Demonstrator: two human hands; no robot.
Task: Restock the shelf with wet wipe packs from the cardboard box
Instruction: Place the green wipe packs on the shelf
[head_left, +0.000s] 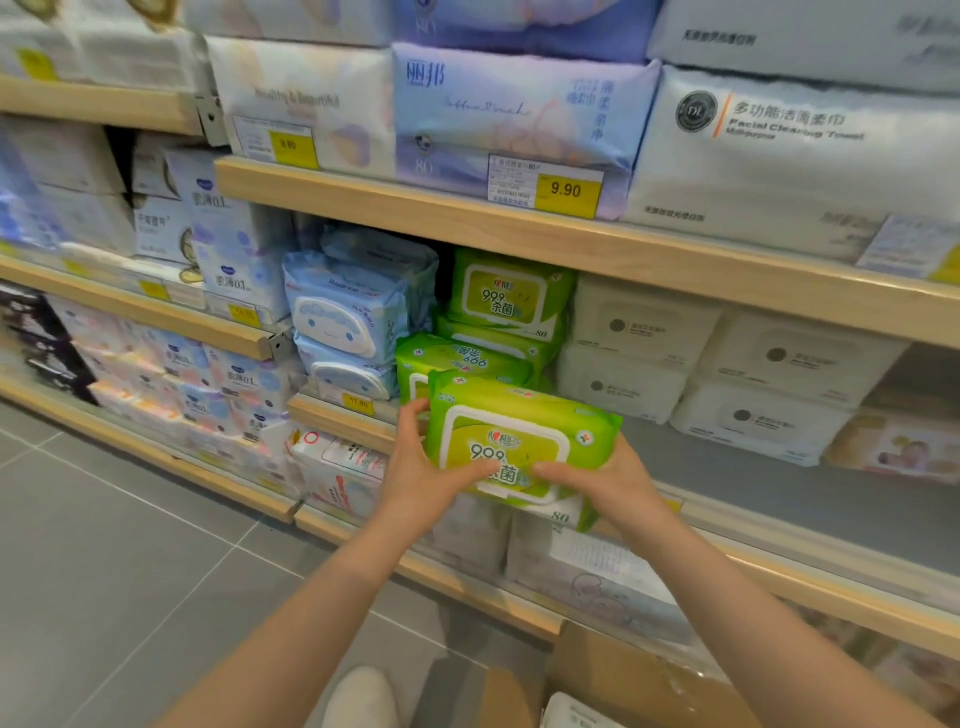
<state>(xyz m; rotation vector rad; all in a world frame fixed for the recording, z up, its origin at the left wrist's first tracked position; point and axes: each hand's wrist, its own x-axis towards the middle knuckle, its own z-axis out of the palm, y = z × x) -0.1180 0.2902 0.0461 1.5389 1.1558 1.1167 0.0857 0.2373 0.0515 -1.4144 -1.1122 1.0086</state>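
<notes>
Landmark: middle shelf board (571, 249), the wooden board carrying the yellow 9.90 price tag (566, 193).
Green wet wipe packs, count: four visible, all below the landmark board; two stacked at the back (511, 296), one lying in front of them with its print upside down (457, 358), one held pack (514, 441).
Blue wet wipe packs, count: at least three below the landmark board, left of the green ones (345, 317).
White wet wipe packs, count: four in a two-by-two block below the landmark board, right of the green ones (727, 364).
Held pack, position: below the landmark board, in front of the green stack, lid face toward the camera, tilted, its lower edge beyond the front lip of the shelf under it.
Left hand (421, 467): grips the held pack's left edge, fingers behind, thumb across the lid face.
Right hand (613, 480): grips the held pack's right lower corner, thumb on the lid face.
Hand relation: the pack lies between the two hands; thumbs point toward each other, apart.
Cardboard box (613, 670): on the floor, well below the landmark board, flaps open; one white item (571, 714) partly visible inside.
</notes>
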